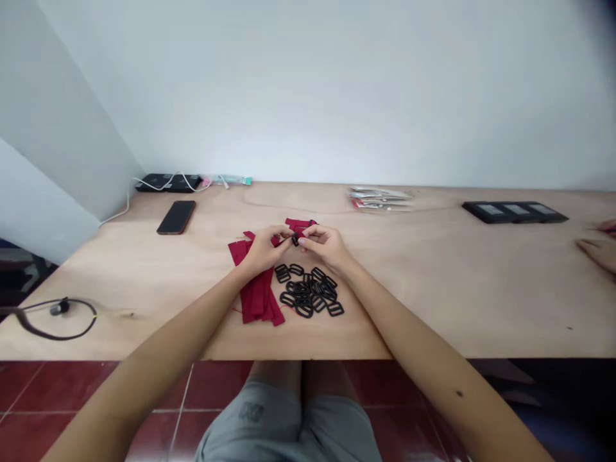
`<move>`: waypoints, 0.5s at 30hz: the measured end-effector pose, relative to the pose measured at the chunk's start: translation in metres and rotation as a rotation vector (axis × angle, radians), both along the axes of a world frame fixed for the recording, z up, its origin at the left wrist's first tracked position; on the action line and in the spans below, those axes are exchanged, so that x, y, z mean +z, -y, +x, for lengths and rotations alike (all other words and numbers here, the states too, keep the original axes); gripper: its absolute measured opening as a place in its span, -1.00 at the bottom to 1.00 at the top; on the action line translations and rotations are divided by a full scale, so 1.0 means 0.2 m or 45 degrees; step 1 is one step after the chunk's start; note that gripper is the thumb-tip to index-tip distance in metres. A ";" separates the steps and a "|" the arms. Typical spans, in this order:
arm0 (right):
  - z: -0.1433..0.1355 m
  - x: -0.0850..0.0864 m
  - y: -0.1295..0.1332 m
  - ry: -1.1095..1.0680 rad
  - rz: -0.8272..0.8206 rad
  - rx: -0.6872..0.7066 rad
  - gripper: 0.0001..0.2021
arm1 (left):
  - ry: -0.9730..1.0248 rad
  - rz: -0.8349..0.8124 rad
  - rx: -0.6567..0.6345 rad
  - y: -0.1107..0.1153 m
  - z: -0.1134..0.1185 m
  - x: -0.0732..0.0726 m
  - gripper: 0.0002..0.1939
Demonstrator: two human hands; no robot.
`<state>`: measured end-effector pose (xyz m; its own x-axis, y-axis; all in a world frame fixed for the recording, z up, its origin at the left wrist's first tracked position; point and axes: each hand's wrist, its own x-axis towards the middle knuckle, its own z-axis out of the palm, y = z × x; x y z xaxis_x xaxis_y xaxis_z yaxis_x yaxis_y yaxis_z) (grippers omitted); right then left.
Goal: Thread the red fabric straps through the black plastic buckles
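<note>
My left hand (pixel 268 248) and my right hand (pixel 328 245) meet above the table, fingertips pinched round a small black buckle (pixel 295 239) and a piece of red strap. Which fingers bear on which part is too small to tell. Just behind them on the table lies more red strap (pixel 294 222) with a dark piece at its end. A pile of flat red straps (pixel 258 298) lies under and in front of my left hand. Beside it, nearer me than my hands, is a loose heap of black slide buckles (pixel 308 290).
A phone (pixel 176 217) and black boxes (pixel 168 183) with a white cable are at the back left. Thin packets (pixel 380 199) and a black three-part case (pixel 514 212) lie further right. A black cable loop (pixel 58 319) is at left. Another person's hand (pixel 599 251) shows at the right edge.
</note>
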<state>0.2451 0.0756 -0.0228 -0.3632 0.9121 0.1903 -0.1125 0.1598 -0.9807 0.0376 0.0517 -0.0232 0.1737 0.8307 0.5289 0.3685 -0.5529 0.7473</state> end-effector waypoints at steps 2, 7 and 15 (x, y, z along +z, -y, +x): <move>0.00 0.00 0.00 0.029 0.033 -0.016 -0.55 | -0.007 0.019 -0.007 0.00 0.00 0.00 -0.83; 0.00 0.03 0.01 0.096 0.074 0.057 -0.54 | -0.020 0.130 -0.046 0.02 0.00 0.00 -0.60; 0.02 0.04 0.00 0.198 0.212 0.082 -0.54 | -0.114 0.273 -0.023 0.04 -0.01 0.04 -0.67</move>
